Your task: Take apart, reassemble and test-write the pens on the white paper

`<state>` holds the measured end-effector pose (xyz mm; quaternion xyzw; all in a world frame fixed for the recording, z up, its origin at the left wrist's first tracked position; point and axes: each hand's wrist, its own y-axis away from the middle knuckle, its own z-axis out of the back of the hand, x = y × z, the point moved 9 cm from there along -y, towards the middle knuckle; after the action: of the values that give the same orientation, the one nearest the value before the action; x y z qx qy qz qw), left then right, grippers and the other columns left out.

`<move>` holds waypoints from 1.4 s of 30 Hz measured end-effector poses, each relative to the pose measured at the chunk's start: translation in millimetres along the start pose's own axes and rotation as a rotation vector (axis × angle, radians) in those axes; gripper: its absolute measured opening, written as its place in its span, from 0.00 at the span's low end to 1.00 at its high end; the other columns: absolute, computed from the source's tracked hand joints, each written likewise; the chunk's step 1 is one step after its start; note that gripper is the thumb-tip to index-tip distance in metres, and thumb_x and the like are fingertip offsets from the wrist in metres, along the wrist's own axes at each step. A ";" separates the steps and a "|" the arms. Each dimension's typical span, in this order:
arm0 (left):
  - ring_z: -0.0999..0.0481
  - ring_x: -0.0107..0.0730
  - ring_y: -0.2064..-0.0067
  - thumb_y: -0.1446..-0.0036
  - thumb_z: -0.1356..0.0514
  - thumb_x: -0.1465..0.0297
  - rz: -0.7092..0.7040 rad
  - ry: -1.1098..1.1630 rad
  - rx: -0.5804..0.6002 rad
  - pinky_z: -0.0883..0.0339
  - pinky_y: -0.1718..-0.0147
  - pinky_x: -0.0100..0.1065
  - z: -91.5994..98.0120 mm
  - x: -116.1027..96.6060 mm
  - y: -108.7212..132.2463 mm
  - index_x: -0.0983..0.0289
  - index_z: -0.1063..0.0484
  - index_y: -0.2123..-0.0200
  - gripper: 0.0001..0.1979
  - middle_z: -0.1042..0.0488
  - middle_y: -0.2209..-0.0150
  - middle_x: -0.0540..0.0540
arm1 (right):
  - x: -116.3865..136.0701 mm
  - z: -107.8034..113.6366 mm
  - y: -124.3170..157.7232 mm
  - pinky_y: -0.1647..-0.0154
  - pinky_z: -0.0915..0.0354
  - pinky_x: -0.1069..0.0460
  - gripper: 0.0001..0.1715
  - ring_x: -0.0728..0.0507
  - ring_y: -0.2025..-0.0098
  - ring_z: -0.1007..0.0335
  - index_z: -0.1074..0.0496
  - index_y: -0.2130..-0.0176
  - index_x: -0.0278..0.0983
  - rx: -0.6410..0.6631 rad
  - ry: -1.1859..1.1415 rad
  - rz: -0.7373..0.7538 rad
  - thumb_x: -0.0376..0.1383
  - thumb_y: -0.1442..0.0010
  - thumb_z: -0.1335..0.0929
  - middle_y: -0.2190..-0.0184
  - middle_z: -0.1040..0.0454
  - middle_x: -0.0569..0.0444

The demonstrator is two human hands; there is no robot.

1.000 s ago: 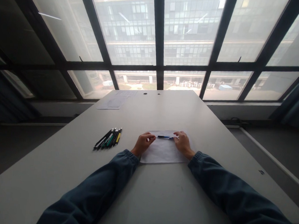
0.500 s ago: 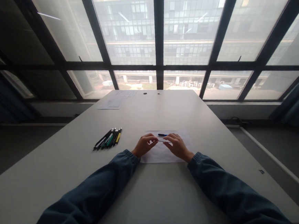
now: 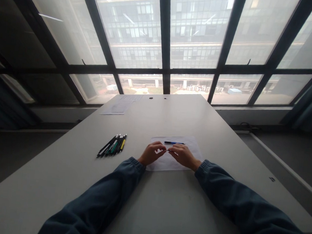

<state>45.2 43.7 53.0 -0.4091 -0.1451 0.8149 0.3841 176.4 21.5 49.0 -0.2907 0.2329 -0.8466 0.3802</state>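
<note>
A thin, dark stick that looks like a pen refill (image 3: pixel 167 150) spans the small gap between my two hands. My left hand (image 3: pixel 152 153) pinches its left end between thumb and fingers. From the other side, my right hand (image 3: pixel 183 156) closes its fingertips on the right part and hides most of it. Both hands are over a white sheet of paper (image 3: pixel 165 165). Just beyond the fingers, a blue and black pen (image 3: pixel 174 143) lies crosswise on that sheet.
On the white table (image 3: pixel 149 199), a bundle of several pens (image 3: pixel 112 146), mostly black with green and yellow ones, lies left of my hands. Printed papers (image 3: pixel 116 107) rest at the far left. Large windows (image 3: pixel 195 30) rise behind the table's far edge.
My right hand has come closer to my left, so less of the refill shows between them. Its fingers have also lowered, leaving the pen on the sheet more fully in sight.
</note>
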 end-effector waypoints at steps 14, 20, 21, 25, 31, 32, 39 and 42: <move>0.26 0.29 0.66 0.37 0.41 0.67 0.009 -0.003 0.019 0.30 0.66 0.31 -3.8 9.3 -0.4 0.62 0.22 0.57 0.10 0.24 0.63 0.57 | -8.0 2.7 0.7 0.60 0.36 0.51 0.11 0.44 0.65 0.29 0.23 0.63 0.40 -0.031 0.030 -0.078 0.35 0.34 0.35 0.69 0.23 0.51; 0.27 0.33 0.65 0.40 0.40 0.73 0.095 -0.180 -0.075 0.31 0.62 0.35 6.8 30.0 0.2 0.61 0.24 0.55 0.10 0.25 0.67 0.53 | -11.2 2.3 1.3 0.61 0.37 0.52 0.10 0.45 0.67 0.30 0.24 0.67 0.39 -0.032 0.055 -0.104 0.32 0.37 0.35 0.71 0.24 0.52; 0.27 0.33 0.65 0.41 0.39 0.74 0.100 -0.205 -0.074 0.31 0.61 0.36 7.5 31.8 0.4 0.62 0.24 0.57 0.09 0.25 0.67 0.53 | -11.7 1.8 1.4 0.61 0.37 0.52 0.10 0.45 0.67 0.30 0.24 0.67 0.39 -0.030 0.062 -0.106 0.31 0.37 0.34 0.71 0.24 0.52; 0.27 0.36 0.61 0.43 0.40 0.79 0.054 -0.252 -0.007 0.32 0.58 0.38 2.8 30.2 1.4 0.62 0.24 0.65 0.07 0.25 0.65 0.55 | -14.2 -0.1 1.8 0.61 0.37 0.52 0.09 0.44 0.66 0.30 0.24 0.66 0.39 -0.021 0.088 -0.119 0.31 0.38 0.34 0.71 0.24 0.52; 0.26 0.35 0.61 0.45 0.42 0.83 0.065 -0.221 0.023 0.31 0.58 0.36 -2.7 34.5 4.1 0.61 0.21 0.62 0.15 0.25 0.63 0.56 | -15.3 -0.4 1.4 0.61 0.37 0.51 0.09 0.44 0.66 0.30 0.24 0.66 0.39 -0.012 0.102 -0.122 0.31 0.37 0.35 0.70 0.24 0.52; 0.26 0.35 0.61 0.45 0.42 0.83 0.076 -0.215 0.021 0.30 0.58 0.36 -3.0 36.4 4.4 0.60 0.21 0.58 0.17 0.25 0.63 0.56 | -15.1 -0.2 1.3 0.61 0.37 0.51 0.09 0.44 0.66 0.30 0.24 0.66 0.39 -0.012 0.101 -0.121 0.31 0.37 0.35 0.70 0.24 0.52; 0.28 0.30 0.67 0.44 0.44 0.80 0.167 -0.209 0.022 0.30 0.60 0.35 -3.6 47.4 5.8 0.61 0.32 0.42 0.26 0.26 0.62 0.53 | -13.8 3.1 1.2 0.63 0.38 0.52 0.08 0.45 0.67 0.32 0.25 0.66 0.39 -0.032 0.085 -0.116 0.30 0.37 0.34 0.71 0.25 0.52; 0.29 0.29 0.69 0.46 0.43 0.79 0.226 -0.219 0.027 0.30 0.60 0.35 -2.7 52.3 6.2 0.62 0.33 0.42 0.26 0.26 0.62 0.53 | -14.1 4.1 1.2 0.63 0.39 0.52 0.08 0.46 0.68 0.32 0.25 0.67 0.38 -0.041 0.082 -0.117 0.30 0.37 0.34 0.72 0.26 0.53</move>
<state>24.8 78.3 18.9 -0.3263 -0.1283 0.8946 0.2770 187.3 31.0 46.7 -0.2767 0.2481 -0.8735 0.3145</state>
